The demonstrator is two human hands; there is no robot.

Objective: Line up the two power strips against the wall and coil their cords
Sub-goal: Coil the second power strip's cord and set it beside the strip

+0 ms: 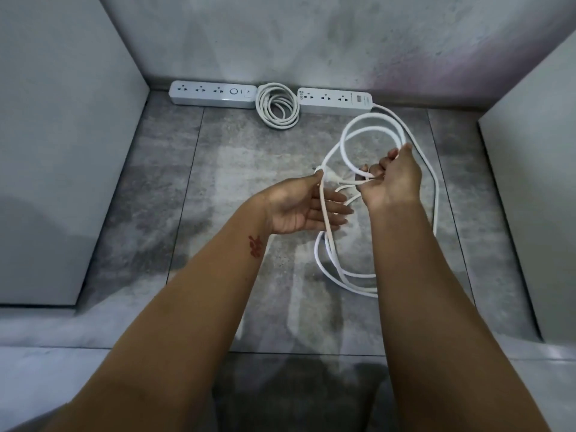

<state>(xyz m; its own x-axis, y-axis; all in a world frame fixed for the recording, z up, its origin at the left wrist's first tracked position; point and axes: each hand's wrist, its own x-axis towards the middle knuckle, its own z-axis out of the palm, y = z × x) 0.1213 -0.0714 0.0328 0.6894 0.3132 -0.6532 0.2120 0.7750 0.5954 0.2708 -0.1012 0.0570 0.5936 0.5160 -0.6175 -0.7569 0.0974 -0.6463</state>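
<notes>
Two white power strips lie end to end against the grey wall: the left strip and the right strip. Between them rests a finished coil of white cord. The right strip's cord runs loose over the floor in wide loops. My right hand grips a couple of raised loops of that cord. My left hand is palm up with straight fingers, and the cord runs across its fingers, held by the thumb near the white plug.
Grey tiled floor in a narrow bay. White cabinet sides stand at the left and right. A stained concrete wall closes the back. More slack cord lies on the floor under my right forearm.
</notes>
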